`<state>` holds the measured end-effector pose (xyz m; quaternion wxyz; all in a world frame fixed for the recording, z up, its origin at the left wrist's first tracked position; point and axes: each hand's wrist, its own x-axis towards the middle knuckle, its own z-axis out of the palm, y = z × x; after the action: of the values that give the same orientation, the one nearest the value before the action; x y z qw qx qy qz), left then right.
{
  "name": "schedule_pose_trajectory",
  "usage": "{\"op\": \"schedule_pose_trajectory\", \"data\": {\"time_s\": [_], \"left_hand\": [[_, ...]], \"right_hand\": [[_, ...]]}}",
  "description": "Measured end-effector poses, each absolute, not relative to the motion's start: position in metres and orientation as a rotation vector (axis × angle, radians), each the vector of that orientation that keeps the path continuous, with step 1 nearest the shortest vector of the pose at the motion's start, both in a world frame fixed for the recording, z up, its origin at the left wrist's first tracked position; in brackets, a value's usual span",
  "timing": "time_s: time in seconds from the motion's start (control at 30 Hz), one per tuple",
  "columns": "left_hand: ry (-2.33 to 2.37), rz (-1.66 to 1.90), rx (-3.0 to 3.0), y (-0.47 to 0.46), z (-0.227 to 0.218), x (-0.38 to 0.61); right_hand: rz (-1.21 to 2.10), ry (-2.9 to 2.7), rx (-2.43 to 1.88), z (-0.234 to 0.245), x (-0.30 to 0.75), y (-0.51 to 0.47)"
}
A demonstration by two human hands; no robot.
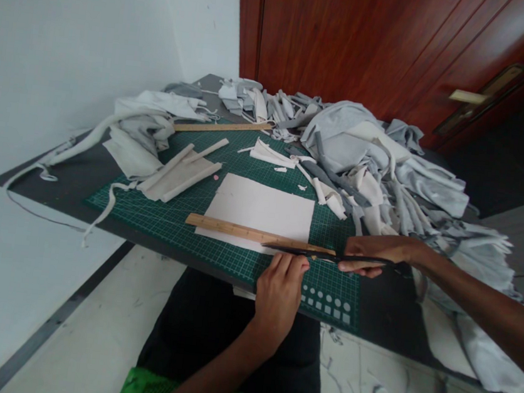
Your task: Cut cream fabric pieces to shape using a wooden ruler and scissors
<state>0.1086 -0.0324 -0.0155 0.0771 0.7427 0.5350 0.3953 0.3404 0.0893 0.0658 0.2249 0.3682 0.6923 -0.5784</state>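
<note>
A flat white piece of fabric (pixel 265 203) lies on a green cutting mat (pixel 159 223). Across its near edge rests a wooden ruler (pixel 230 226). My right hand (pixel 373 254) is closed around the handles of dark scissors (pixel 300 251), whose blades point left along the ruler at the fabric's near edge. Just below the blades, my left hand (pixel 281 287) has its fingers curled together at that edge, apparently pinching the fabric; the fingertips are partly hidden.
Grey and white fabric scraps (pixel 345 133) are heaped along the back and right of the dark table (pixel 387 299). Folded cloth pieces (pixel 182 175) and a second wooden ruler (pixel 222 127) lie at left and back. Behind stands a red-brown door (pixel 355 43); a white wall (pixel 96 26) is left.
</note>
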Motion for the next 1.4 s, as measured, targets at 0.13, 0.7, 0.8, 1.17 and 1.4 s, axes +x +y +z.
{"op": "schedule_pose_trajectory", "data": {"time_s": [0.13,0.7,0.8,1.17,1.4], "left_hand": [[1.553,1.254,2.217,-0.032,-0.017,0.108],[1.518,1.251,2.214,-0.032,-0.019,0.107],[1.516,1.273,2.218,-0.032,-0.019,0.107],[1.528,1.261,2.222,-0.032,-0.019,0.107],[1.509,1.268,2.204,-0.032,-0.018,0.107]], "right_hand": [[-1.646,1.857,0.998,0.065,0.339,0.091],[-1.611,1.856,0.999,0.073,0.327,0.089],[-1.605,1.870,0.989,0.072,0.326,0.090],[-1.582,1.904,1.012,0.065,0.331,0.091],[-1.577,1.928,1.006,0.061,0.332,0.092]]}}
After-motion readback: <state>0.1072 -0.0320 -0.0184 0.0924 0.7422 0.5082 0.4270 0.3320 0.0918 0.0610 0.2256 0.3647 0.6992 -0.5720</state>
